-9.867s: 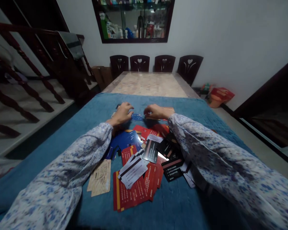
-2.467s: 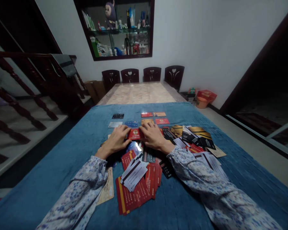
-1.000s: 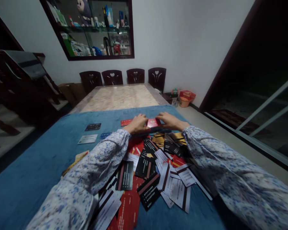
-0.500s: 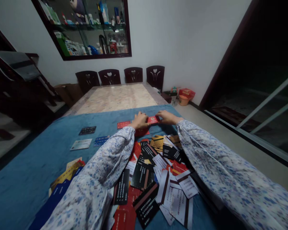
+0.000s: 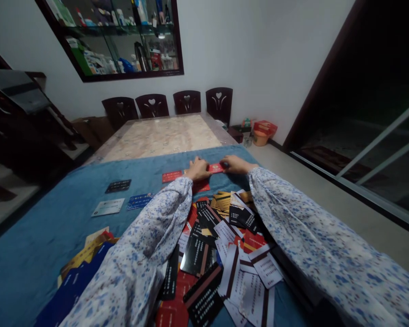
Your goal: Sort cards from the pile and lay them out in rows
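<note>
A red card (image 5: pixel 216 168) is pinched between my two hands near the far edge of the blue cloth (image 5: pixel 75 193). My left hand (image 5: pixel 198 170) closes on its left end, and my right hand (image 5: pixel 236 164) on its right end. Beside and below my left hand lie other red cards (image 5: pixel 172 176), partly covered by the hand. Between my forearms spreads a loose heap of cards: black ones (image 5: pixel 204 295), white ones with dark stripes (image 5: pixel 255 290), red ones (image 5: pixel 172 313) and gold ones (image 5: pixel 221 202).
Left on the cloth lie a black card (image 5: pixel 118 185), a white card (image 5: pixel 108 207) and blue cards (image 5: pixel 139 200). Fanned dark blue cards (image 5: pixel 73 290) and gold cards (image 5: pixel 83 255) sit near my left sleeve. Beyond are the marble-patterned tabletop (image 5: pixel 167 134) and several dark chairs (image 5: pixel 219 104).
The view has shifted slightly, so the cards on the cloth appear a little further left. Both hands keep hold of the red card in nearly the same place.
</note>
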A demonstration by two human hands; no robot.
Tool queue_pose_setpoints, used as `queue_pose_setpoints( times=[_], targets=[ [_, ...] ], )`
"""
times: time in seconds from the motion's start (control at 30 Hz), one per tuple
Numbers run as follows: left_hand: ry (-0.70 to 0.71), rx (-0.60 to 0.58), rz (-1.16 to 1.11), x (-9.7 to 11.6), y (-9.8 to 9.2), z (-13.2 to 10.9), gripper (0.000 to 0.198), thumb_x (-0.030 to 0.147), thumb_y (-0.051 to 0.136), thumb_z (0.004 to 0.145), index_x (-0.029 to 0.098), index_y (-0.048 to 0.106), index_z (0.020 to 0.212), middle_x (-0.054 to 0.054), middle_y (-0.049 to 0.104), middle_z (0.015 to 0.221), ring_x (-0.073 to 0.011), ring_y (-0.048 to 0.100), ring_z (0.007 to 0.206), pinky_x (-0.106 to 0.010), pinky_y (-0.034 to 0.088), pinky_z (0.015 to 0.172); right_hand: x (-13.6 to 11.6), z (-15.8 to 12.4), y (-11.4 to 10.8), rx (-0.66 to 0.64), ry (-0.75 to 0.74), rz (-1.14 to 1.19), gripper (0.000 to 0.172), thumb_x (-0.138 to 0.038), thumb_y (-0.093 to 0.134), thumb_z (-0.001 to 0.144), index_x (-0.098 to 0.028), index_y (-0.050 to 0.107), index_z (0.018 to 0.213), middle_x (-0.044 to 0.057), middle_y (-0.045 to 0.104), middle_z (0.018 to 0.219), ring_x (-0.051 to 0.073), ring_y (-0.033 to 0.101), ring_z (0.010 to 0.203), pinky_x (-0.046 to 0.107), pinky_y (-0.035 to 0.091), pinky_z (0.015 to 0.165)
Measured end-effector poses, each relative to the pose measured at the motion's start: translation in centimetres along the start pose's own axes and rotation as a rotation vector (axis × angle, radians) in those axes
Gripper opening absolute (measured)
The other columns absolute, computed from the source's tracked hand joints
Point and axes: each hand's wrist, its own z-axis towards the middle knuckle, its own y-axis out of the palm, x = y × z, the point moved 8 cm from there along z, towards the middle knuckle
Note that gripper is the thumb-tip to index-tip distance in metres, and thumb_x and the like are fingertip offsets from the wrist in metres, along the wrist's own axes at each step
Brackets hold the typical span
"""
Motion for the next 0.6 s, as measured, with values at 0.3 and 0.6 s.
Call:
queue_pose_setpoints(
  times=[0.3,0.6],
  targets=[
    [-0.033,0.005,0.007,-0.18,0.33,0.56,0.032,0.034,0.063,0.085,0.019,0.073,0.111,-0.016,0.069,0.121,-0.0383,0.037,0.131,-0.059,0.037,0.104,0.7,-0.13,0.88,-0.002,0.006,0.058,0.043,-0.029,0.069,0.086,-0.016,0.07,0.127,0.013,0.071,0.125,0.024,0.065,0.11,0.027,0.046,0.094],
    [0.003,0.06,0.02,0.5,0.27,0.42,0.026,0.026,0.061,0.086,0.02,0.076,0.106,-0.016,0.065,0.129,-0.0401,0.036,0.133,-0.064,0.036,0.105,0.42,-0.42,0.58,-0.05,0.057,-0.006,0.042,-0.024,0.067,0.087,-0.016,0.071,0.128,0.013,0.072,0.123,0.024,0.066,0.109,0.025,0.046,0.092]
  ],
)
